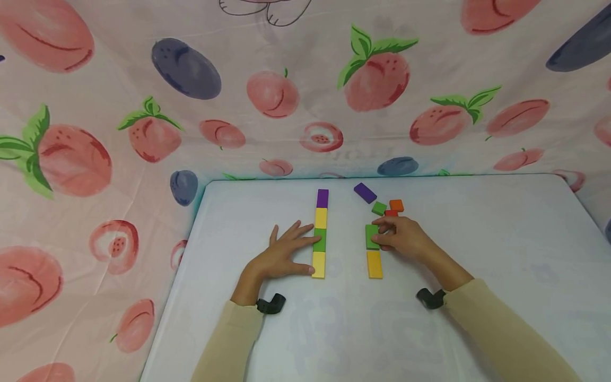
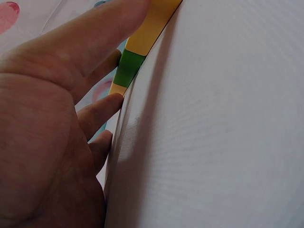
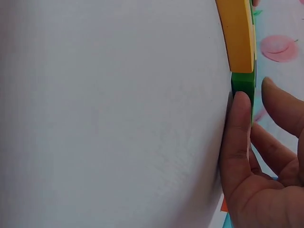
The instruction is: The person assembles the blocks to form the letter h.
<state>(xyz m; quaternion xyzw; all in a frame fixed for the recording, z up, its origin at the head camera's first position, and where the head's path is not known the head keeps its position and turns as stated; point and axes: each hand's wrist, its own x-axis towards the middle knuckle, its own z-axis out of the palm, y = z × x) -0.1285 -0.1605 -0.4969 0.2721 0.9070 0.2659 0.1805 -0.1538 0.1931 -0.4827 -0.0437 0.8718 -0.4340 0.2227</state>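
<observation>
A straight column of flat blocks stands on the left: a purple block (image 1: pixel 322 198), a yellow block (image 1: pixel 321 218), a green block (image 1: pixel 320 240) and a pale yellow block (image 1: pixel 318 265). My left hand (image 1: pixel 281 255) is spread beside it, index fingertip on the green block and thumb tip against the lowest block. To the right, my right hand (image 1: pixel 406 239) holds another green block (image 1: pixel 371 237) between thumb and fingers. That block lies directly above an orange-yellow block (image 1: pixel 374 265), end to end or nearly so. In the right wrist view, one fingertip (image 3: pixel 242 102) presses its green side.
Loose blocks lie beyond my right hand: a purple one (image 1: pixel 365 193), a small green one (image 1: pixel 379 208), an orange one (image 1: pixel 396 205) and a red one (image 1: pixel 391 213), partly hidden. The white table (image 1: pixel 334 329) meets a fruit-print cloth (image 1: pixel 286 127) at the back and left.
</observation>
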